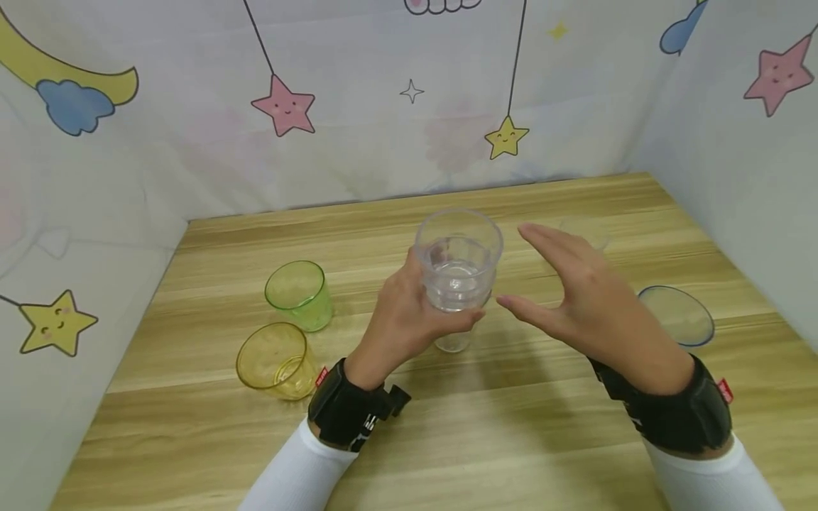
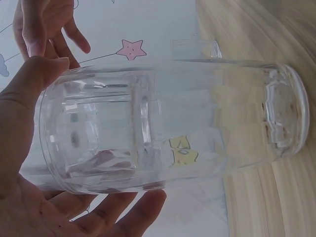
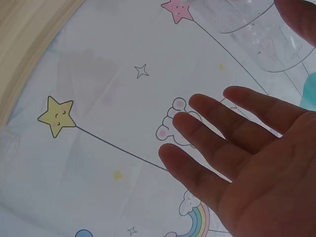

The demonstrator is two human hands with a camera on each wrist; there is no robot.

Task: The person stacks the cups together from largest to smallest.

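Note:
My left hand (image 1: 405, 309) grips a clear tumbler (image 1: 459, 273) near the middle of the table, thumb on the near side and fingers round the far side. A clear glass base (image 1: 452, 344) shows beneath it. In the left wrist view, one clear cup (image 2: 98, 131) appears nested in the mouth of a taller clear glass (image 2: 242, 123); the transparent walls blur where one ends. To the right, my right hand (image 1: 597, 305) hovers with thumb and fingers spread, apart from the tumbler and holding nothing. Its straight fingers (image 3: 212, 138) show in the right wrist view.
On the left of the table (image 1: 211, 454) stand a green cup (image 1: 300, 294) and, nearer, a yellow cup (image 1: 279, 362). A blue-rimmed clear cup (image 1: 677, 316) is partly behind the right wrist. Another clear rim (image 1: 588, 231) shows faintly beyond that hand. Printed cloth walls border the table.

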